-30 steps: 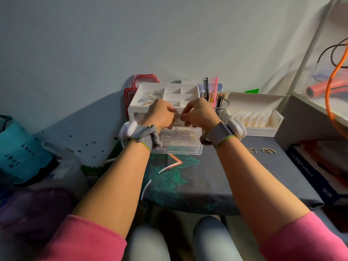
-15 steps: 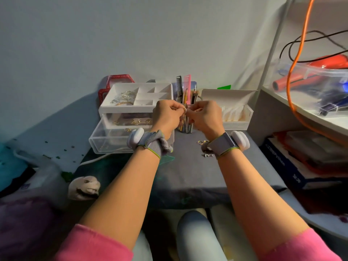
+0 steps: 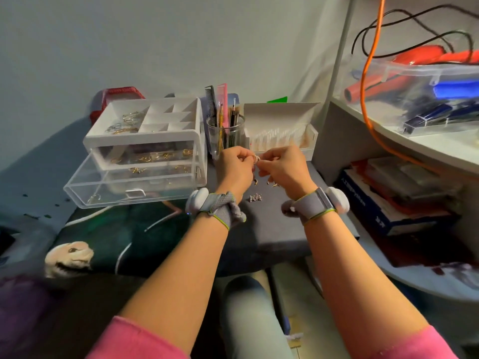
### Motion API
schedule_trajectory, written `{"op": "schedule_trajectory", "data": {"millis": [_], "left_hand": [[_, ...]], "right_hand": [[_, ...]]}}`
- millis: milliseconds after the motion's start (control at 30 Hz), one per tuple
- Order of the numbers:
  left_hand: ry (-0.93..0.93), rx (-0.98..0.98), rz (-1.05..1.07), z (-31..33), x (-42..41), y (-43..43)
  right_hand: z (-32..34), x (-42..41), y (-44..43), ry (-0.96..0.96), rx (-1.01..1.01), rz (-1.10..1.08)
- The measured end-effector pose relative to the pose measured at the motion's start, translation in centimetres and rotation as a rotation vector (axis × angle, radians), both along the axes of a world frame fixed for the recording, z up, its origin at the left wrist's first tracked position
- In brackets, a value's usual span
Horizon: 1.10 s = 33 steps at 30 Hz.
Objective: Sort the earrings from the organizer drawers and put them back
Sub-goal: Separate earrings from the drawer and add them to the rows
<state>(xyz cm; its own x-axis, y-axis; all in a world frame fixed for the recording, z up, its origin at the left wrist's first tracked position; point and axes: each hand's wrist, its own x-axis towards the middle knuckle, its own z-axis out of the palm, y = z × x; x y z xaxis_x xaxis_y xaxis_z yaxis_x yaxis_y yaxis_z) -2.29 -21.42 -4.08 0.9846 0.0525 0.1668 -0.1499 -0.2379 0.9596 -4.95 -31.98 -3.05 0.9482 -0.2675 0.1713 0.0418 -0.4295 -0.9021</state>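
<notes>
A white organizer (image 3: pixel 145 141) with clear drawers stands at the left of the table. Its bottom drawer (image 3: pixel 108 189) is pulled out, and gold earrings show through the upper drawer. My left hand (image 3: pixel 234 165) and my right hand (image 3: pixel 283 168) meet to the right of the organizer, above the table. Both pinch one small sparkly earring (image 3: pixel 256 158) between their fingertips. Loose earrings lie on the dark table below the hands: a silvery cluster (image 3: pixel 255 197) and small gold pieces (image 3: pixel 274 184).
A glass cup (image 3: pixel 225 137) with combs and pens stands right behind the hands. An open white box (image 3: pixel 282 130) sits beside it. A shelf with a clear bin (image 3: pixel 420 84) and an orange cable (image 3: pixel 368 73) rises at the right. Books (image 3: pixel 388 203) lie under the shelf.
Both hands have moved from the open drawer to the right of the organizer, holding an earring between them. The view has swung right, showing the shelf.
</notes>
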Motion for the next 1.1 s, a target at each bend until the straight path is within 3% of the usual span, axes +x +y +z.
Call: {"op": "schedule_trajectory", "data": {"millis": [400, 733, 1100], "left_hand": [[0.05, -0.024, -0.023, -4.8, 0.5, -2.7], [0.076, -0.123, -0.049, -6.4, 0.7, -3.2], [0.021, -0.07, -0.064, -6.4, 0.5, -3.2]], "right_hand": [[-4.1, -0.3, -3.7, 0.182, 0.395, 0.12], [-5.9, 0.1, -4.5, 0.233, 0.454, 0.152], [-6.3, 0.0, -4.8, 0.21, 0.473, 0.181]]}}
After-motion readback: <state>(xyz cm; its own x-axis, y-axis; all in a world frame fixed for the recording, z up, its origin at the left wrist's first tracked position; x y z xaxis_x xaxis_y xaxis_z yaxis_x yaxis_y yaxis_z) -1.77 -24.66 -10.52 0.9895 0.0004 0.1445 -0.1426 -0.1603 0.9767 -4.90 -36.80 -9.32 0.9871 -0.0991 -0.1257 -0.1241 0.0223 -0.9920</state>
